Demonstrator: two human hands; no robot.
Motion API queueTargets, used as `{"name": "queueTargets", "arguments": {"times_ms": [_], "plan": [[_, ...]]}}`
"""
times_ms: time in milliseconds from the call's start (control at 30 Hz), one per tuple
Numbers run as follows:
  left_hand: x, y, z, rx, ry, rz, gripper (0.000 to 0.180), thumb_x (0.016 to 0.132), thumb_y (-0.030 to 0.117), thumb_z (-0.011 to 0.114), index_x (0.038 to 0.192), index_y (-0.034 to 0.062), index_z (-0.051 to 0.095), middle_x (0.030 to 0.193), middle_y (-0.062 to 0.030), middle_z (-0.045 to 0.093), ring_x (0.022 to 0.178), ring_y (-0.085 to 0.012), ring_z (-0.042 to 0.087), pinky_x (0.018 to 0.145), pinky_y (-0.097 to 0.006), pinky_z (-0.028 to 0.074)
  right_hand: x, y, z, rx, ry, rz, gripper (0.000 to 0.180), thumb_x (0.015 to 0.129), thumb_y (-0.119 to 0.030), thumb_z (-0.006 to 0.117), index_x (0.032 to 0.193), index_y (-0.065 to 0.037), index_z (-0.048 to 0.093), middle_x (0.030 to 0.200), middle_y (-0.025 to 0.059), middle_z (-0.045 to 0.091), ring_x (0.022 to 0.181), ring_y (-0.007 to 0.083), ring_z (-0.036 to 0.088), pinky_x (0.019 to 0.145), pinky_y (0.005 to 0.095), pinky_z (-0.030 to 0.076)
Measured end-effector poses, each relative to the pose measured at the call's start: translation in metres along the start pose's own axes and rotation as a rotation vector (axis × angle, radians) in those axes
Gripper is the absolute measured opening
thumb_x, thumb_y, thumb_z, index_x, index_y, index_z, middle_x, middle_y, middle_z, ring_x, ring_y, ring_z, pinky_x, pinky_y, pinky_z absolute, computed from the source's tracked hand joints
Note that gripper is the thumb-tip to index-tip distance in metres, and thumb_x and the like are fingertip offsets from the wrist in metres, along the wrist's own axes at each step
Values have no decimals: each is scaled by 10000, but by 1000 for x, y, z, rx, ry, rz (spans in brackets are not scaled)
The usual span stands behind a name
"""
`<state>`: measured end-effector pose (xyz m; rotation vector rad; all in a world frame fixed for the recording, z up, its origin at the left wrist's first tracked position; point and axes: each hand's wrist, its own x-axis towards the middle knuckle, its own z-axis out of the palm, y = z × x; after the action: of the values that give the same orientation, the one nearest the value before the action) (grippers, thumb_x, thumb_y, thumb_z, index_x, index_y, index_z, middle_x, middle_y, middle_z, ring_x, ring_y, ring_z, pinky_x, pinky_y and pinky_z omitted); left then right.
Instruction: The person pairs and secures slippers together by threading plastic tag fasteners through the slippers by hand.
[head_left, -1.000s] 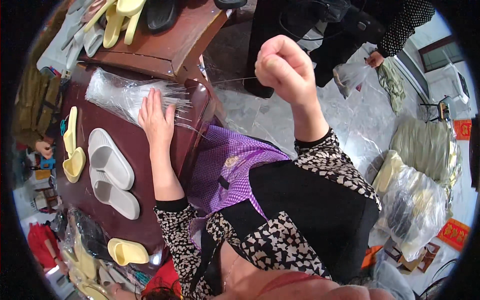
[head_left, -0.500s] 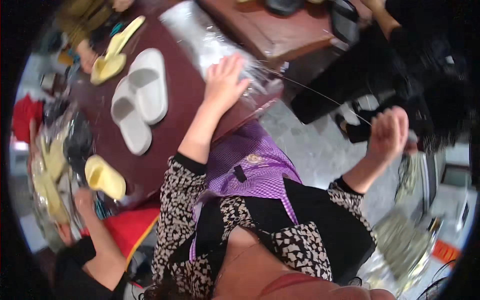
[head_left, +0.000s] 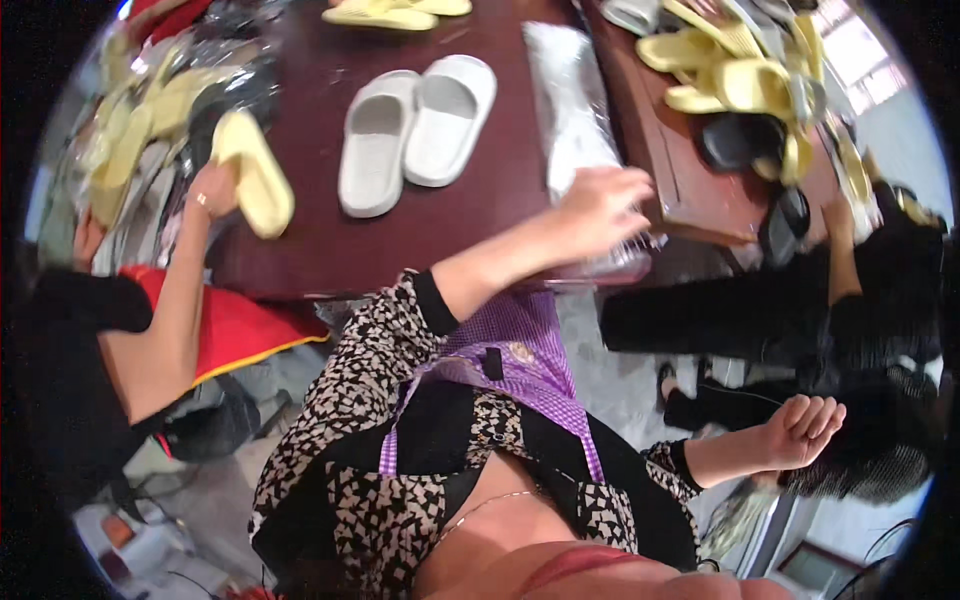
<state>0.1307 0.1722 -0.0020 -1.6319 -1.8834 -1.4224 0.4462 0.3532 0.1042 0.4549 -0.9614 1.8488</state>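
Observation:
A flat stack of clear plastic bags [head_left: 570, 110] lies along the right side of the dark red table. Over its near end is my left hand [head_left: 605, 212], blurred, with its fingers bent and thumb apart; it seems to hold nothing. My right hand [head_left: 805, 432] is out to the right, away from the table, its fingers curled closed. A thin pale strand [head_left: 748, 392] runs faintly to it. To the left of the bags, a pair of light grey slide slippers [head_left: 450, 120] rests on the table, one touching the other.
At the left, another person's hand [head_left: 215, 188] holds a yellow slipper [head_left: 255, 175]. Yellow slippers [head_left: 380, 14] lie at the table's far edge. A second table [head_left: 680, 170] on the right bears yellow and black slippers. A person in black [head_left: 860, 320] is beside it.
My view has turned and tilted. My left hand has gone from lying flat on the bags to bent fingers over their near end. My right hand appears lower, and the strand is no longer taut.

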Motion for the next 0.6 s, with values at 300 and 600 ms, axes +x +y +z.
{"name": "queueTargets", "arguments": {"times_ms": [300, 600], "plan": [[-6, 117, -64, -1119, -531, -602, 219, 905, 143, 546, 1067, 1, 586, 863, -53, 649, 696, -122, 585, 543, -245, 468, 75, 132, 104, 427, -228, 277, 126, 954, -101, 400, 839, -51, 420, 576, -24, 338, 397, 62, 256, 378, 218, 218], [-43, 95, -175, 194, 147, -247, 81, 806, 85, 594, 865, 33, 616, 800, -108, 605, 730, -255, 608, 646, -346, 476, 97, 253, 136, 60, -190, 571, 94, 896, -69, 488, 826, -7, 503, 607, 1, 413, 500, 107, 417, 475, 250, 349]]}}
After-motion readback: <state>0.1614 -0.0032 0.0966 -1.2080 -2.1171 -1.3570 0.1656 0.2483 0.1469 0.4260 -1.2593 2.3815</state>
